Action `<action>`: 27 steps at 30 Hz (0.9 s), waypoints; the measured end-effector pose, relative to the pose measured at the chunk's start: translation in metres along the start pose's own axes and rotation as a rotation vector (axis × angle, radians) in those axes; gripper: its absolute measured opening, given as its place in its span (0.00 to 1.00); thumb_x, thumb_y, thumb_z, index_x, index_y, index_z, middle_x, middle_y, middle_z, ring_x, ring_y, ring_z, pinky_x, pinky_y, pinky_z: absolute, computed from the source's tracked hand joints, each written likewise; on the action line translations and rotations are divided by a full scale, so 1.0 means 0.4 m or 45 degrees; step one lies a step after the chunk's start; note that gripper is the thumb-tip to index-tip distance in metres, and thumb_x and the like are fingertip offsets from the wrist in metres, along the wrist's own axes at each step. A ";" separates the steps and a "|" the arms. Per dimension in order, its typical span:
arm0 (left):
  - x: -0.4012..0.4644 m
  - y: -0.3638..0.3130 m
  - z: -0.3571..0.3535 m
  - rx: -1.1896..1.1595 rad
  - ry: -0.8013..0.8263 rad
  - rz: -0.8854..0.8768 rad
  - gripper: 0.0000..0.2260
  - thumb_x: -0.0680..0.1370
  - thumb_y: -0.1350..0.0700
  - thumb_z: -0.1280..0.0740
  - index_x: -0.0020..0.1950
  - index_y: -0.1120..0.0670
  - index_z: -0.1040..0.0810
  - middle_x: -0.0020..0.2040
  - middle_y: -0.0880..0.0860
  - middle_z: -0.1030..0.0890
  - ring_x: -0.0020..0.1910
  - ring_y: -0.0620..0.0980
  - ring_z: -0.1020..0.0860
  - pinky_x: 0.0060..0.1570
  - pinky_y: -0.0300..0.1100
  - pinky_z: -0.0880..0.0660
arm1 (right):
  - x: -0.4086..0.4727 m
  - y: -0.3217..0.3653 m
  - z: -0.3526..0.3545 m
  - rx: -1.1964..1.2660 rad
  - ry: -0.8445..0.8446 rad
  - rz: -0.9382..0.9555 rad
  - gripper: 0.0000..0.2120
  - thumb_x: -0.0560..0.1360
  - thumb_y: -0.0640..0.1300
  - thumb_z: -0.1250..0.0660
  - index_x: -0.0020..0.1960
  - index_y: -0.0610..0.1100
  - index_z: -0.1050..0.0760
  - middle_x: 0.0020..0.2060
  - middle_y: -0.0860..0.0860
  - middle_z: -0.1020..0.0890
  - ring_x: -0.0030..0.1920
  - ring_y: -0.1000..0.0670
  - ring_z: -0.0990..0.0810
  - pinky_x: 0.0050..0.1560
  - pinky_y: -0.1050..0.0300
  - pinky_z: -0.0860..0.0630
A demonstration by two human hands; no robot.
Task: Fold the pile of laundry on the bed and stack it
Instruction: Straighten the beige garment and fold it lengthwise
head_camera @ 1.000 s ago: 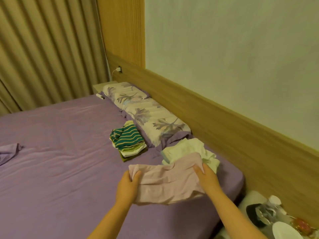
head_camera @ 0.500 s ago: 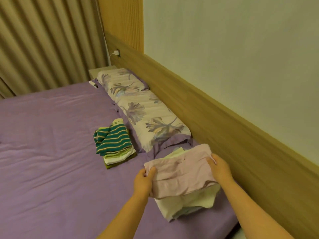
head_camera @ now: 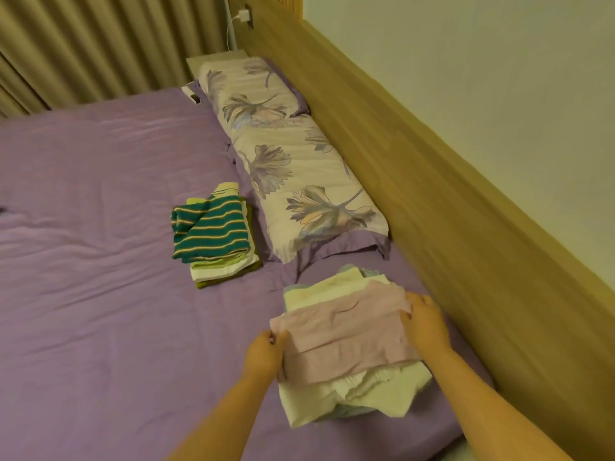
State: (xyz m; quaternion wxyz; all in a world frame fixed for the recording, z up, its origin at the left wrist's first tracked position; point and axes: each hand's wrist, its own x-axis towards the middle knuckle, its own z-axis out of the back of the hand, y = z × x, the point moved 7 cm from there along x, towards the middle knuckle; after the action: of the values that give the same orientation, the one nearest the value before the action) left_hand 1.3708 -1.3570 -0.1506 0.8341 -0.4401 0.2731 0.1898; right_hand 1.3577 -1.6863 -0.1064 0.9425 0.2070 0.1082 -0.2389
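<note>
A folded pale pink garment (head_camera: pixel 346 331) lies on top of a stack of white and pale yellow folded clothes (head_camera: pixel 359 397) near the bed's right edge. My left hand (head_camera: pixel 264 354) grips the pink garment's left edge, fingers curled round it. My right hand (head_camera: pixel 424 322) holds its right edge, thumb on top. A second stack, topped by a green striped top (head_camera: pixel 211 229), sits on the purple bed (head_camera: pixel 100 261) beside the pillows.
Two floral pillows (head_camera: pixel 283 168) lie along the wooden headboard (head_camera: pixel 449 211) on the right. Curtains (head_camera: pixel 100 44) hang behind the bed. A small white nightstand (head_camera: pixel 216 59) and a wall charger (head_camera: pixel 244 16) are in the far corner.
Both hands carried the pink garment from the open sheet onto the white stack and lowered it there. The view tilted down and moved closer.
</note>
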 end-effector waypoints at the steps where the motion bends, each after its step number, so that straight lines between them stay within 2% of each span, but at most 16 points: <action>1: 0.005 0.005 0.005 0.076 -0.001 -0.010 0.10 0.81 0.49 0.39 0.53 0.55 0.28 0.44 0.54 0.22 0.46 0.54 0.23 0.46 0.47 0.27 | 0.002 0.017 0.005 -0.093 -0.034 0.045 0.21 0.79 0.43 0.38 0.71 0.41 0.34 0.65 0.42 0.29 0.64 0.41 0.31 0.61 0.48 0.31; 3: 0.019 0.010 0.025 0.174 -0.028 -0.022 0.21 0.81 0.47 0.39 0.69 0.58 0.32 0.62 0.58 0.24 0.59 0.57 0.25 0.56 0.47 0.29 | 0.008 0.069 0.010 -0.164 -0.062 0.146 0.20 0.80 0.45 0.39 0.71 0.42 0.33 0.66 0.44 0.30 0.66 0.42 0.33 0.63 0.51 0.33; 5: 0.031 0.004 0.044 0.237 -0.033 -0.055 0.23 0.81 0.47 0.39 0.72 0.58 0.33 0.67 0.59 0.28 0.64 0.57 0.28 0.61 0.47 0.30 | 0.010 0.135 0.001 -0.111 -0.043 0.226 0.18 0.79 0.45 0.38 0.69 0.42 0.30 0.65 0.45 0.28 0.65 0.43 0.32 0.63 0.52 0.34; 8: 0.048 -0.013 0.069 0.288 -0.008 -0.110 0.21 0.81 0.47 0.39 0.70 0.57 0.31 0.67 0.58 0.29 0.64 0.55 0.27 0.61 0.45 0.30 | 0.008 0.252 -0.028 0.005 -0.043 0.331 0.16 0.78 0.43 0.36 0.64 0.42 0.25 0.63 0.45 0.24 0.61 0.44 0.27 0.59 0.55 0.34; 11: 0.074 -0.017 0.116 0.246 -0.019 -0.105 0.20 0.81 0.49 0.38 0.71 0.56 0.32 0.66 0.57 0.27 0.62 0.54 0.26 0.60 0.44 0.28 | 0.021 0.370 -0.094 0.169 0.081 0.377 0.16 0.78 0.42 0.37 0.65 0.40 0.27 0.64 0.44 0.26 0.63 0.43 0.29 0.63 0.54 0.33; 16: 0.139 -0.006 0.259 0.214 -0.095 -0.075 0.20 0.81 0.48 0.39 0.70 0.55 0.32 0.64 0.57 0.25 0.60 0.54 0.25 0.58 0.44 0.28 | 0.058 0.547 -0.199 0.143 0.227 0.429 0.21 0.78 0.49 0.36 0.69 0.42 0.31 0.67 0.45 0.29 0.66 0.44 0.31 0.63 0.54 0.34; 20: 0.242 0.001 0.401 0.283 -0.193 -0.071 0.20 0.81 0.48 0.40 0.71 0.54 0.33 0.67 0.56 0.28 0.63 0.54 0.26 0.61 0.44 0.30 | 0.131 0.685 -0.259 0.228 0.321 0.368 0.26 0.77 0.53 0.36 0.70 0.41 0.33 0.68 0.44 0.29 0.66 0.43 0.30 0.65 0.52 0.33; 25: 0.413 -0.020 0.534 0.306 -0.337 -0.063 0.24 0.81 0.49 0.40 0.75 0.56 0.40 0.70 0.58 0.33 0.67 0.57 0.30 0.63 0.47 0.32 | 0.263 0.834 -0.330 0.116 0.356 0.444 0.28 0.78 0.57 0.39 0.72 0.42 0.37 0.69 0.45 0.31 0.67 0.44 0.31 0.64 0.50 0.30; 27: 0.484 -0.036 0.562 0.264 -0.374 -0.053 0.25 0.81 0.50 0.39 0.75 0.57 0.41 0.70 0.59 0.33 0.67 0.58 0.31 0.65 0.49 0.32 | 0.318 0.881 -0.369 0.077 0.380 0.462 0.30 0.78 0.57 0.40 0.75 0.43 0.41 0.72 0.44 0.35 0.69 0.43 0.34 0.67 0.49 0.33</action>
State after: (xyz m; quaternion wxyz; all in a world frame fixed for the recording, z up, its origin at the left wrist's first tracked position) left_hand 1.5945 -1.1618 -0.1580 0.9096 -0.3249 0.1572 0.2056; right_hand 1.6262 -1.3905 -0.1572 0.9370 0.2841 0.2004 -0.0355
